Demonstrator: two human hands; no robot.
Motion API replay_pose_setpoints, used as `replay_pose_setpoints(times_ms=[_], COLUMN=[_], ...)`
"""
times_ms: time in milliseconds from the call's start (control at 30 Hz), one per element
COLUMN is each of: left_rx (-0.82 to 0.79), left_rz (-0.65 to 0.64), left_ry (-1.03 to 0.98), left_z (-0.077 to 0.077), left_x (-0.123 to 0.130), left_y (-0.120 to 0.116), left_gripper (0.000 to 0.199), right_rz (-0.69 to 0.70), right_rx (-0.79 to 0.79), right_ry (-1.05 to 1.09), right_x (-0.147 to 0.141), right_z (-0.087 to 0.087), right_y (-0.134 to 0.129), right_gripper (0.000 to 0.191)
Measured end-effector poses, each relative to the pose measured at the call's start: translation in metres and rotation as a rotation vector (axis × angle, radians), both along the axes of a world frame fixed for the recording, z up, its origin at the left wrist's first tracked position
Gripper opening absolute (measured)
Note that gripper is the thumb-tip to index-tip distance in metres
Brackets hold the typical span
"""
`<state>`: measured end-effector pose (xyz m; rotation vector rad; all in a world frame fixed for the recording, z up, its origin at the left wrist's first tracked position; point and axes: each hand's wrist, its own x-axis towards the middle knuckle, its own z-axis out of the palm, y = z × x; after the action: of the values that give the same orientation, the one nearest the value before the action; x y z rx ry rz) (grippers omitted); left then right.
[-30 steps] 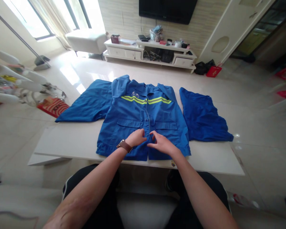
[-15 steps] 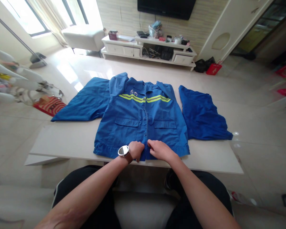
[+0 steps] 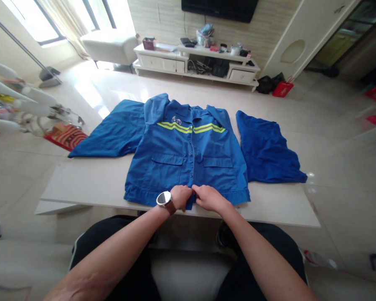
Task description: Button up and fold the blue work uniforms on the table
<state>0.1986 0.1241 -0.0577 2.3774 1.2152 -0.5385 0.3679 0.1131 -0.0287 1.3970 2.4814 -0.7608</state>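
Note:
A blue work jacket (image 3: 171, 144) with yellow-green and grey reflective stripes lies front side up on the white table (image 3: 87, 184), collar away from me. My left hand (image 3: 181, 196), with a watch (image 3: 164, 198) on its wrist, is closed on one front edge at the hem. My right hand (image 3: 207, 197) pinches the other front edge right beside it. The fingertips of both hands meet at the bottom of the button placket (image 3: 191, 163). Whatever button sits between the fingers is hidden. Two chest-side flap pockets lie flat above the hands.
Folded blue cloth (image 3: 113, 129) lies left of the jacket, and another blue garment (image 3: 266, 146) lies at its right. Beyond the table stand a white TV cabinet (image 3: 163, 62) with clutter and a white bench (image 3: 109, 46). A red bag (image 3: 65, 138) is at the left.
My two hands have come together at the hem, closing the gap between the jacket's front edges. The rest of the jacket lies as before.

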Motion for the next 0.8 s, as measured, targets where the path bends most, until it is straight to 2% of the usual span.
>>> replay_pose_setpoints(times_ms=[233,300,433,533,600,700,800], left_rx=[-0.029,-0.023,-0.023,-0.052,-0.102,-0.170,-0.277], left_rz=[0.036,0.059,0.130,0.146,0.127,0.107,0.182], left_ry=[-0.042,-0.065,-0.140,-0.149,-0.139,-0.155,-0.196], left_z=[0.002,0.002,0.001,0.005,0.010,0.019,0.024], left_x=[-0.003,-0.004,-0.005,-0.006,-0.008,-0.012,-0.018], left_y=[0.004,0.004,0.003,0.005,0.010,0.019,0.027], left_gripper=[0.058,0.050,0.027,0.018,0.016,0.015,0.014], right_rz=[-0.025,-0.009,-0.018,-0.012,-0.013,-0.102,-0.291], right_rx=[-0.045,-0.063,-0.045,-0.035,-0.044,-0.005,0.065], right_ry=[0.079,0.092,0.091,0.114,0.155,0.253,0.370], right_x=[0.002,0.001,0.000,0.002,0.004,0.007,0.009], right_z=[-0.006,-0.009,-0.015,-0.016,-0.014,-0.011,-0.008], right_y=[0.006,0.006,0.003,0.003,0.005,0.011,0.018], right_gripper=[0.016,0.013,0.017,0.005,0.007,0.007,0.010])
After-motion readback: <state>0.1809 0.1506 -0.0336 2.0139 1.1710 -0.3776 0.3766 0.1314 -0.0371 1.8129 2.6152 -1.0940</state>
